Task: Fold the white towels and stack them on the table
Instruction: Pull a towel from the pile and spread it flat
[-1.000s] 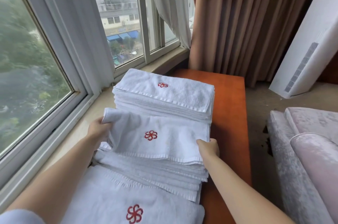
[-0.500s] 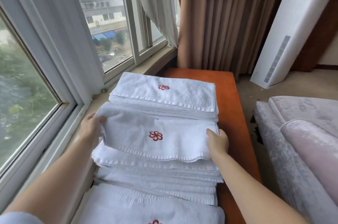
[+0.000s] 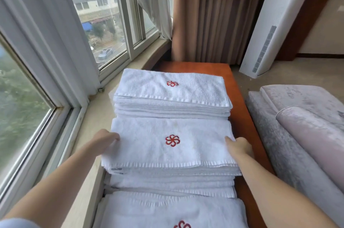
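A folded white towel (image 3: 167,151) with a red flower logo lies flat on top of the middle stack (image 3: 171,185) of folded towels. My left hand (image 3: 105,139) holds its left end, thumb on top. My right hand (image 3: 240,146) holds its right end the same way. Behind it stands a second stack of folded towels (image 3: 171,95), its top towel showing the same logo. A third pile of white towels (image 3: 167,211) lies nearest me at the bottom edge. All rest on a long orange-brown wooden table (image 3: 242,101).
A stone window sill (image 3: 96,116) and large windows run along the left. Brown curtains (image 3: 210,13) hang behind the table. A white standing air conditioner (image 3: 273,22) is at the back right, and a pale pink sofa (image 3: 305,127) sits close on the right.
The towel held between my hands has come down from a raised, sagging position and now lies flat and squared on the middle stack. My hands stay at its two ends.
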`<state>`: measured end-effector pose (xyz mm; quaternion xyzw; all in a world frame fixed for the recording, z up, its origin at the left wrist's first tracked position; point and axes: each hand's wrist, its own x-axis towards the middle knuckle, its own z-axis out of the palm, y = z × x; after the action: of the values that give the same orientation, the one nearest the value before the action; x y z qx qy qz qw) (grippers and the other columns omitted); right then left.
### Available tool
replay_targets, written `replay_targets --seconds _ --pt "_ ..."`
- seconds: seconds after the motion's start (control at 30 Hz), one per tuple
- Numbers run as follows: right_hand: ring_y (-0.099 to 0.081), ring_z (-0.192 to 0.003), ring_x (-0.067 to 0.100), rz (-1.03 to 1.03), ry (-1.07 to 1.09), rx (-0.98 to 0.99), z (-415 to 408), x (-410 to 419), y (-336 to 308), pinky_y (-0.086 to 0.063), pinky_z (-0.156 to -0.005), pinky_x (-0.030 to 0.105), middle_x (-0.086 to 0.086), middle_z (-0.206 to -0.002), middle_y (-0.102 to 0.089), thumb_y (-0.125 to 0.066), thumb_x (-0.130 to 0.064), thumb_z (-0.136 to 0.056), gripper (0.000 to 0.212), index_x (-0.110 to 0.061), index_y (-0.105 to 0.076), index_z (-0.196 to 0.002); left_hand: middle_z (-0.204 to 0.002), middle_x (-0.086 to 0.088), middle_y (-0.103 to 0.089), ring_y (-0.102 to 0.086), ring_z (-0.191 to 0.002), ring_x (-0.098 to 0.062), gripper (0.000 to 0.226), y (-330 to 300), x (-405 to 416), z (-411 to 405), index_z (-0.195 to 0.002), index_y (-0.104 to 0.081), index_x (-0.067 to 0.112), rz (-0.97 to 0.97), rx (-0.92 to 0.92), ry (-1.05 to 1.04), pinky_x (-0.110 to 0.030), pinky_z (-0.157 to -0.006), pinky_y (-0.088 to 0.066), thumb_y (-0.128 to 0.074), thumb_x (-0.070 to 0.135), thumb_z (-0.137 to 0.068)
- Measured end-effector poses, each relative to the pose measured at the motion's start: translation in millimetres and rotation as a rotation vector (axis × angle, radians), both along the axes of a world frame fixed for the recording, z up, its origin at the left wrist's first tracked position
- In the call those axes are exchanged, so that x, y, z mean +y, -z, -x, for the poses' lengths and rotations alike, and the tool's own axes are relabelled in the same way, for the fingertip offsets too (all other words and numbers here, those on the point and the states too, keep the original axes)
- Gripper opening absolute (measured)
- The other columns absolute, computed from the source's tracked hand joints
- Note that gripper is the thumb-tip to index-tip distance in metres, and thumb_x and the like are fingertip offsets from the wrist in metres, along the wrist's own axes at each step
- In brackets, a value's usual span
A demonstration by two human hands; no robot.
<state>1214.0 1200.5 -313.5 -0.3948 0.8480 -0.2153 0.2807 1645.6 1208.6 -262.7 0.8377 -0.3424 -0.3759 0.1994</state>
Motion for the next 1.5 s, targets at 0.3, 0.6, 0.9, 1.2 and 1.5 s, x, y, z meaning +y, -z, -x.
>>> replay_targets --seconds 0.3,0.6,0.9,1.2,1.5 --pt "-0.06 -0.101 0.033 -0.052 -0.043 0.08 -6 6 -9 -0.043 -0.07 0.031 0.014 -0.12 -0.061 -0.052 -0.045 -0.095 0.046 -0.008 -0.055 -0.122 -0.105 -0.022 -0.062 -0.056 -0.086 -0.033 0.038 14 -8 5 -0.109 -0.056 -0.004 0.012 -0.227 0.065 -0.033 -0.066 -0.041 -0.068 0.017 -0.079" --pt "-0.043 -0.124 0.027 0.083 -0.198 0.372 -35 11 -16 -0.033 -0.101 0.039 0.008 -0.131 -0.045 -0.052 -0.046 -0.094 0.047 -0.019 -0.05 -0.132 -0.129 -0.017 -0.041 -0.044 -0.117 -0.038 0.049 13 11 43 -0.137 -0.034 0.012 0.231 -0.433 0.115 -0.046 -0.089 -0.045 -0.049 0.009 -0.09" --pt "-0.051 -0.11 0.028 0.439 -0.136 0.289 -45 -1 -26 -0.038 -0.086 0.034 0.007 -0.123 -0.054 -0.05 -0.015 -0.096 0.018 -0.009 -0.065 -0.103 -0.131 -0.015 -0.046 -0.041 -0.122 -0.034 0.043 2 -1 39 -0.13 -0.051 0.009 0.302 -0.459 0.11 -0.042 -0.093 -0.043 -0.043 0.007 -0.087" --pt "-0.06 -0.1 0.034 0.522 0.308 -0.156 -36 -76 -85 -0.043 -0.079 0.035 0.01 -0.109 -0.066 -0.037 -0.052 -0.097 0.047 -0.012 -0.059 -0.11 -0.061 -0.009 -0.042 -0.044 -0.067 -0.032 0.033 -51 -84 24 -0.06 -0.039 0.009 0.611 -0.168 -0.109 -0.037 -0.057 -0.025 -0.034 0.02 -0.091" --pt "-0.046 -0.129 0.031 0.115 0.048 -0.521 -23 -130 -105 -0.042 -0.096 0.039 0.012 -0.144 -0.045 -0.079 -0.043 -0.075 0.088 -0.005 -0.039 -0.144 -0.08 0.0 -0.051 -0.049 -0.068 -0.017 0.031 -89 -133 20 -0.091 -0.056 0.016 0.307 0.434 -0.189 -0.026 -0.061 -0.04 -0.069 0.041 -0.078"
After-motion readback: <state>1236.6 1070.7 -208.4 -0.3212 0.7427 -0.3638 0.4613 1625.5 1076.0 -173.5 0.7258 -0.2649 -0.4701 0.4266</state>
